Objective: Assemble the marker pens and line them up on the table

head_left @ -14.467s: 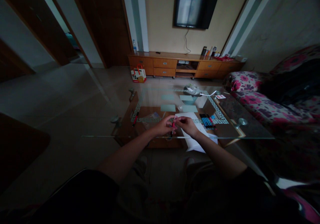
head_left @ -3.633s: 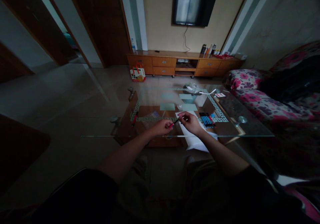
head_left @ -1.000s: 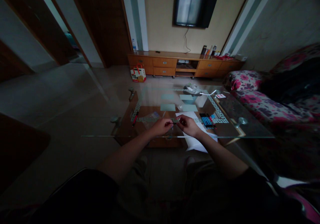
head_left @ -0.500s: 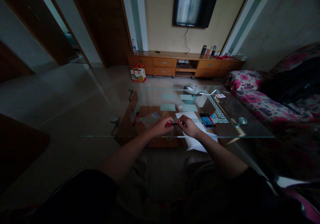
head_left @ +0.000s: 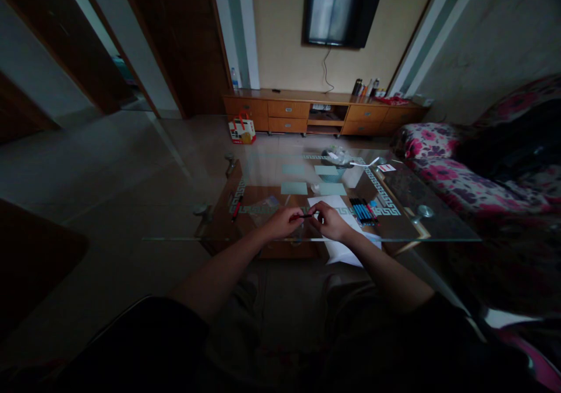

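Observation:
A slim dark pen with some red on it (head_left: 305, 216) is held level between my two hands, above the near edge of the glass table. My left hand (head_left: 284, 222) pinches its left end, and the fingers of my right hand (head_left: 329, 221) are closed on its right end. Part of the pen is hidden by the fingers. Under and beside my right hand lies white paper (head_left: 344, 254). To the right of that hand is a row of several blue and black pens (head_left: 361, 211), with red ones at its side. Another red and black pen (head_left: 237, 208) lies farther left.
The glass tabletop (head_left: 267, 171) bears a clear plastic sleeve (head_left: 265, 204), a crumpled plastic bag (head_left: 338, 155) and a small card (head_left: 386, 168). Beyond stand a wooden TV cabinet (head_left: 287, 111) and a carton with orange handles (head_left: 242, 130). A flowered sofa (head_left: 473, 188) is at the right.
The grip of my fingers has shifted slightly, and more of the pen's dark middle shows between my hands. Less red is visible at my left hand. The table items have stayed put.

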Motion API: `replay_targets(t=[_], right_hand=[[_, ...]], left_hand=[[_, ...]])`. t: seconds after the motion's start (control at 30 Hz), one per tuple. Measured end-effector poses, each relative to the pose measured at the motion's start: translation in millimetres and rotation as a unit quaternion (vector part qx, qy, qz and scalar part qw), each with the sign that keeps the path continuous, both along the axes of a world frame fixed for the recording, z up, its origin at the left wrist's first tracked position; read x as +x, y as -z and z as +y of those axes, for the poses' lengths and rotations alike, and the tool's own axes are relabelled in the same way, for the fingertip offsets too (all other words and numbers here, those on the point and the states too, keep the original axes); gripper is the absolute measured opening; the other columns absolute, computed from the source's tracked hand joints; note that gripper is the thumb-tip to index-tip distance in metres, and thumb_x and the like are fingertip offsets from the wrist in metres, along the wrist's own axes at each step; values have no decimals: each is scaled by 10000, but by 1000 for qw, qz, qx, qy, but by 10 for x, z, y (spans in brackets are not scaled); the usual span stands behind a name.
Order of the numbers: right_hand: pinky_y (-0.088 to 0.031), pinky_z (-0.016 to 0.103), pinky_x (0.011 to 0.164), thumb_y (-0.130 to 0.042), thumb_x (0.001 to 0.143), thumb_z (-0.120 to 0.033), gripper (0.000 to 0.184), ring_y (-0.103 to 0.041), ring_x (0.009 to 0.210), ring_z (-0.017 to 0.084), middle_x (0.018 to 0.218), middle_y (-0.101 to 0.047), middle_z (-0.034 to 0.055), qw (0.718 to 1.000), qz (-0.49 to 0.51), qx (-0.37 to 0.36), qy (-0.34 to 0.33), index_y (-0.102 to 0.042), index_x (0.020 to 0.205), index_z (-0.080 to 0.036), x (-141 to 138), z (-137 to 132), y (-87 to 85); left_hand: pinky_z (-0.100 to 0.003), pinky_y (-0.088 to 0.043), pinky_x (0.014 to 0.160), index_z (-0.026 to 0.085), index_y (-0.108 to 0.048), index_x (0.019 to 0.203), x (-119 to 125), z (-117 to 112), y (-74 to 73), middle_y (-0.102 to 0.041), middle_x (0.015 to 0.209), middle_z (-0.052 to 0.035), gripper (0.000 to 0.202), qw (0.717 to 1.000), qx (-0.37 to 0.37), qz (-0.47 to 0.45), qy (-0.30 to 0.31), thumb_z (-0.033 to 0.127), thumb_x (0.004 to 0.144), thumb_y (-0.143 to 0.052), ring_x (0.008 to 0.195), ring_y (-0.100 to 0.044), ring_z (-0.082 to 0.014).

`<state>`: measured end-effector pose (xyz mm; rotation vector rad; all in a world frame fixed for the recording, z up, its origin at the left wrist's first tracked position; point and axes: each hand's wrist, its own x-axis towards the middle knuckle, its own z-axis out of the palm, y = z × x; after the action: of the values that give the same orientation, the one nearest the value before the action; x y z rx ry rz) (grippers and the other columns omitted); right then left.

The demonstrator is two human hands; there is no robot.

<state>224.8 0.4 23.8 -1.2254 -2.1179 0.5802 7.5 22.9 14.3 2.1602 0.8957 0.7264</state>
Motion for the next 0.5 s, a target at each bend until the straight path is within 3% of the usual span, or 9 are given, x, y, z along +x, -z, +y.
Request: replay_targets(t=[0.23, 0.33, 0.5], right_hand=[[-468, 275, 675, -561, 929, -375, 223, -543, 671, 126, 914, -568, 54, 1000, 0, 1, -3, -648, 884, -175, -7, -1, -24], [-470, 284, 705, -532, 947, -393, 268, -558, 722, 147, 878, -563, 57, 1000, 0, 10, -6, -652, 844, -176, -13, -7, -47], [-471, 276, 666, -601, 903, -392, 222, -534, 648, 116, 977, -575, 55, 1000, 5, -13, -4, -635, 991, -191, -21, -24, -60]], left_hand=[[-270, -438, 764, 172, -645, 1010, -2, 1, 43, -670, 916, -37, 187, 1000, 9, -27, -2, 229, 836, -606, 844, -606, -169], [-268, -432, 745, 166, -654, 970, -6, 3, 30, -666, 876, -31, 163, 1000, 26, -1, -4, 229, 827, -606, 808, -597, -166], [-243, -367, 641, 154, -642, 830, -6, 9, 14, -602, 727, -3, 126, 999, 32, 35, -13, 264, 839, -583, 694, -531, -143]])
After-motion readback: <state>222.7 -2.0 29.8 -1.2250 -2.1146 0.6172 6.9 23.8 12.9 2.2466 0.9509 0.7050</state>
